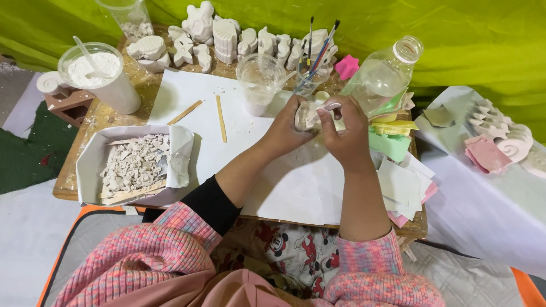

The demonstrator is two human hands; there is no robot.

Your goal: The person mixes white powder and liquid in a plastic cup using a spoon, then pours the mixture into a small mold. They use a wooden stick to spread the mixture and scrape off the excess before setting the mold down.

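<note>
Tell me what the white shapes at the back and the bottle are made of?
White shapes: probably cast plaster, matte and chalky, like the powder in the tub. Bottle: clear, glossy plastic, since you can see through it. The piece in both hands looks translucent, maybe a soft mould.

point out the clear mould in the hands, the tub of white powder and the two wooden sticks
clear mould (307, 115), head view, on its clear side wall between both hands
tub of white powder (116, 91), head view, on its white outer wall
wooden sticks (220, 118), head view, on the middle of the right-hand stick
</note>
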